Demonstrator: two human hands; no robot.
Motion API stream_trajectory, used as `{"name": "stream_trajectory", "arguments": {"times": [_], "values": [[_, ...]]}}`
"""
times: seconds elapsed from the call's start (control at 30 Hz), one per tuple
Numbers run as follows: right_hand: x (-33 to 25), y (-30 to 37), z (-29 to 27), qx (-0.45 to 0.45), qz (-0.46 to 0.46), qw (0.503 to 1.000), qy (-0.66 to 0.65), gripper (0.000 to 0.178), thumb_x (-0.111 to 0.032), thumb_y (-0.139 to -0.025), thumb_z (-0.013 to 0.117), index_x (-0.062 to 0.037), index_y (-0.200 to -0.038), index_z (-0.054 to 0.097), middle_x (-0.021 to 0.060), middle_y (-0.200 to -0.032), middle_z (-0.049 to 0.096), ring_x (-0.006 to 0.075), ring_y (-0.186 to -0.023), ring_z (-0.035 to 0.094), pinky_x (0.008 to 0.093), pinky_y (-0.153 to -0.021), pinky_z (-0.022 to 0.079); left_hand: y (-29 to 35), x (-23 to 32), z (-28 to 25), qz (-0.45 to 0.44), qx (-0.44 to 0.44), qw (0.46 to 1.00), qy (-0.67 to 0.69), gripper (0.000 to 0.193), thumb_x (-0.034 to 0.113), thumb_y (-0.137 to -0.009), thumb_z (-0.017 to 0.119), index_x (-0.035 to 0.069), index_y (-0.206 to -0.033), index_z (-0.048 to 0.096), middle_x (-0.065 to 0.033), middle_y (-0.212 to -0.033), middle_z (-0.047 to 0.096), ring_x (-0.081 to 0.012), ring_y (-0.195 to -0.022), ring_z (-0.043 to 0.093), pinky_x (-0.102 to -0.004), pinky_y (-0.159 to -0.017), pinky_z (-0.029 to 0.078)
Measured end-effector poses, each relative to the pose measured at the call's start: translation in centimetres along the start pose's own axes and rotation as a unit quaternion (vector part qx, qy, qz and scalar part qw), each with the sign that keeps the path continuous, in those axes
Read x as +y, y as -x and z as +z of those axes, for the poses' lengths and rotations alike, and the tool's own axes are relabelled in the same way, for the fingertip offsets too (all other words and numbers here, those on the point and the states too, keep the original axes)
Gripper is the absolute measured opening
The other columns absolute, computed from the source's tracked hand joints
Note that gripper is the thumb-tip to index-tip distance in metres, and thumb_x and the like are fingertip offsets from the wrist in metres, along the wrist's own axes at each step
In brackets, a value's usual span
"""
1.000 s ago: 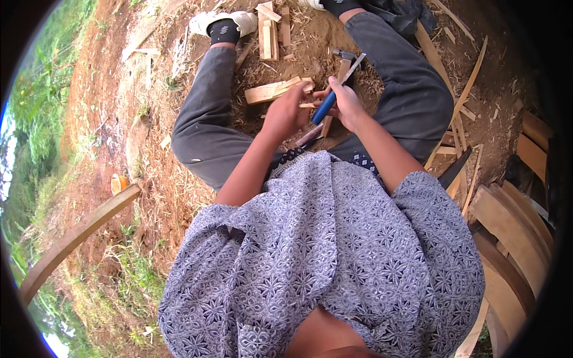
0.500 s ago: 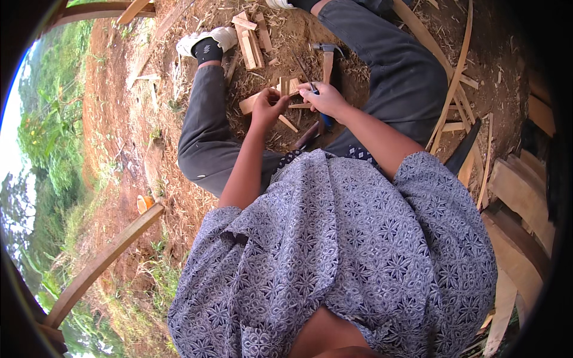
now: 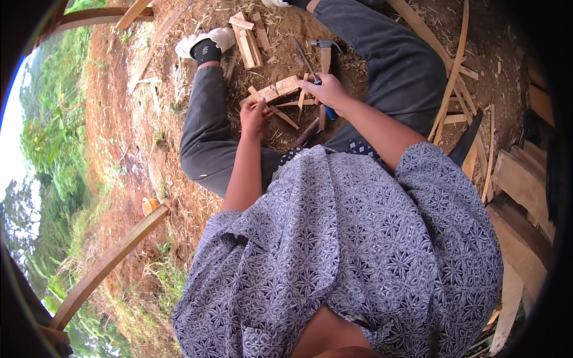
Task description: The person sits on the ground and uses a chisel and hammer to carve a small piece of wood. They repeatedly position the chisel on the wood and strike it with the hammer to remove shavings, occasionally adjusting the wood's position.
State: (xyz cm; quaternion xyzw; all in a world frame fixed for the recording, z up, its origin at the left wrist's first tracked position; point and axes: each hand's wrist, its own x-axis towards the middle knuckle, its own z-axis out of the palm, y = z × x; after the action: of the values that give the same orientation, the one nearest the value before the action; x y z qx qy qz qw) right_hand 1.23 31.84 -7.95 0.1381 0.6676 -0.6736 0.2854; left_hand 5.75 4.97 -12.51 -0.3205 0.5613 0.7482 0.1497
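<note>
My left hand (image 3: 255,119) is closed on a small wood strip (image 3: 255,93), its end standing up past my fingertips. In my right hand (image 3: 327,94) is a slim tool with a long dark shaft (image 3: 304,55) and a bluish handle; whether it is a chisel or a screwdriver I cannot make out. Another thin wood stick (image 3: 302,92) is at my right fingertips. Between my hands a pale wood block (image 3: 282,89) lies on the ground. Just beyond my right hand rests a claw hammer (image 3: 326,55). A blue handle (image 3: 330,112) shows under my right wrist.
Several cut wood pieces (image 3: 248,45) lie near my left shoe (image 3: 206,43). Long strips (image 3: 458,65) and a dark saw-like blade (image 3: 465,143) are to the right, with stacked boards (image 3: 522,179) behind. Shavings cover the dirt. A wooden post (image 3: 113,262) crosses at left.
My hands have drawn apart. The left has moved left and slightly nearer with the small strip; the right has shifted a little to the right. The wood block is now more exposed.
</note>
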Motion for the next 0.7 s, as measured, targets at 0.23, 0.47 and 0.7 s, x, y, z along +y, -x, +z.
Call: {"name": "stream_trajectory", "arguments": {"times": [0.23,0.47,0.7], "values": [[0.6,-0.5,-0.2,-0.031,0.038,0.999,0.01,0.03,-0.033,-0.094,0.071,-0.003,-0.095,0.069,0.0024,-0.081,0.067,0.0102,-0.057,0.056,0.0268,-0.052,0.047,0.6,-0.8,0.2,0.417,0.218,0.575,-0.669,0.045,0.035,-0.095,0.071,0.003,-0.126,0.062,-0.0199,-0.101,0.071,-0.0245,-0.09,0.069,-0.0336,-0.078,0.054],[1.2,-0.6,-0.2,-0.055,0.073,0.996,-0.013,0.032,-0.032,-0.092,0.07,-0.001,-0.097,0.068,0.0067,-0.086,0.069,0.0133,-0.055,0.056,0.0296,-0.054,0.048,7.1,3.3,8.1,0.14,-0.204,0.912,-0.326,0.037,0.022,-0.099,0.068,0.003,-0.129,0.059,-0.0124,-0.096,0.072,-0.0128,-0.081,0.068,-0.028,-0.071,0.053],[1.5,-0.3,0.2,-0.08,0.074,0.988,0.113,0.047,-0.043,-0.095,0.069,0.0001,-0.114,0.065,0.0063,-0.08,0.064,0.0123,-0.056,0.057,0.0295,-0.053,0.049,5.3,3.2,5.7,0.249,0.095,0.818,-0.51,0.024,0.024,-0.087,0.075,0.003,-0.097,0.073,-0.0153,-0.082,0.075,-0.0262,-0.076,0.074,-0.037,-0.07,0.056]]}}
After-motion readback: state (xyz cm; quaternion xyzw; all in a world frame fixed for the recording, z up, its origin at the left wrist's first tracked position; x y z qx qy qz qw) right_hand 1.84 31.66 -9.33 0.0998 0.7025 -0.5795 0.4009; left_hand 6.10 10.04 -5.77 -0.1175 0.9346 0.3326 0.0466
